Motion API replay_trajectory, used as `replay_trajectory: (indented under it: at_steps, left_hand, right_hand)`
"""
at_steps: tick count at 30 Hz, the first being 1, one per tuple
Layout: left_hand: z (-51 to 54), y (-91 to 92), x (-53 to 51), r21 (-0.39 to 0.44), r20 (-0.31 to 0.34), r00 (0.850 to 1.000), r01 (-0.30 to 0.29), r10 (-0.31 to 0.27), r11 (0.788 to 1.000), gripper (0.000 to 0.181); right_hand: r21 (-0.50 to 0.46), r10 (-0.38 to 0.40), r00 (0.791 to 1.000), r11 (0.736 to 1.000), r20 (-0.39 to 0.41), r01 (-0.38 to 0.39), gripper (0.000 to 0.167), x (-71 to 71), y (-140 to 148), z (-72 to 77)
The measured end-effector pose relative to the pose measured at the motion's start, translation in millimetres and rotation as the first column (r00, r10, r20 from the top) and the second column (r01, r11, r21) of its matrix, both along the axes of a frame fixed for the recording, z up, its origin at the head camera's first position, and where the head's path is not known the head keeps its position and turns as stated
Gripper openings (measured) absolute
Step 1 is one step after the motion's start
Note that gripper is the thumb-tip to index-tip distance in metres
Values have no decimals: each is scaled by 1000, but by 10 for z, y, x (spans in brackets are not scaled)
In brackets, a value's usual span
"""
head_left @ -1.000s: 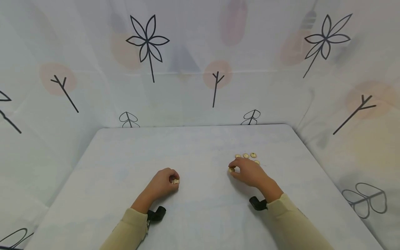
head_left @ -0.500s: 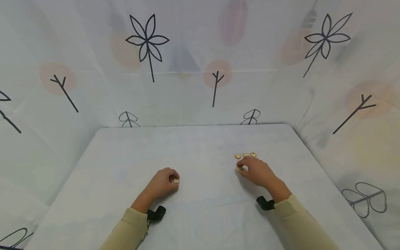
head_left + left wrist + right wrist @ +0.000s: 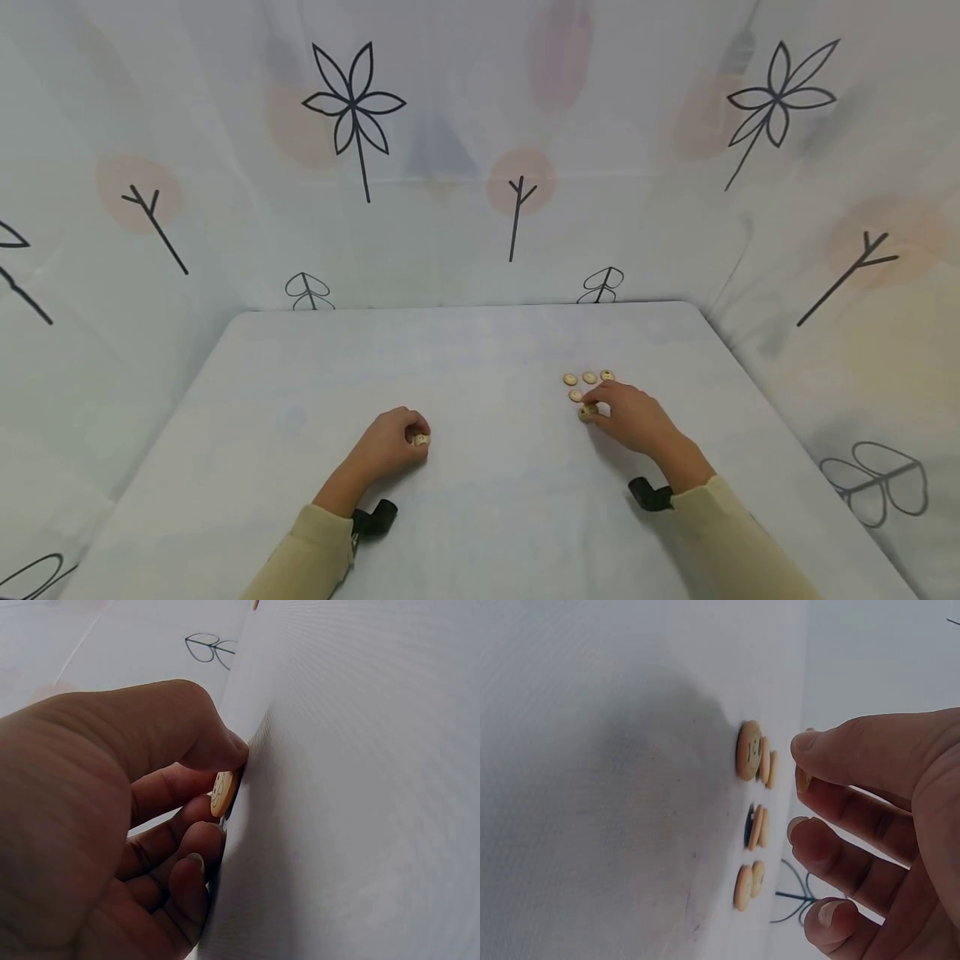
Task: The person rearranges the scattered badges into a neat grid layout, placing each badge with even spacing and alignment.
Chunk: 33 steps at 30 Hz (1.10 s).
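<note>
My left hand (image 3: pixel 390 444) rests low over the white table, left of centre. It pinches a small round wooden disc (image 3: pixel 223 793) with thin dark line markings, tilted on its edge between thumb and fingers. My right hand (image 3: pixel 633 415) is at the right of the table, beside a group of similar discs (image 3: pixel 570 379). In the right wrist view, its thumb and index finger pinch another wooden disc (image 3: pixel 803 780), partly hidden by the thumb. The nearest disc on the table (image 3: pixel 748 750) bears dark markings; several more lie behind and beside it.
The white table (image 3: pixel 337 358) has a straight back edge and rounded corners. Patterned cloth (image 3: pixel 442 225) hangs behind and at both sides. A black wrist-worn device (image 3: pixel 375 518) sits at the left cuff, another (image 3: pixel 649 494) at the right.
My right hand has moved right and slightly towards me, still holding a disc. A disc near its fingertips now shows that was out of sight before. My left hand keeps its place.
</note>
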State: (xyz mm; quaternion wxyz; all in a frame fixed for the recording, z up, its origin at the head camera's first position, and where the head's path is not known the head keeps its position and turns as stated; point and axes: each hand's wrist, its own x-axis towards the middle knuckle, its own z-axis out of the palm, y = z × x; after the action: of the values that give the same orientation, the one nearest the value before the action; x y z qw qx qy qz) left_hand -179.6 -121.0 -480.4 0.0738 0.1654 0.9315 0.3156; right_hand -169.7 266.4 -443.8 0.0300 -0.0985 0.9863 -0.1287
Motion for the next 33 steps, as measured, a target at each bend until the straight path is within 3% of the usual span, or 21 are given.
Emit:
replay_trajectory:
  at_steps: [19, 33]
  left_hand:
    - [5, -18, 37, 18, -27, 1000, 4, -3, 1000, 7]
    - [-5, -19, 31, 19, -25, 1000, 11, -11, 1000, 8]
  right_hand:
    - [6, -24, 1000, 1000, 1, 24, 24, -4, 128, -56]
    - [12, -69, 995, 998, 68, 69, 24, -42, 163, -89]
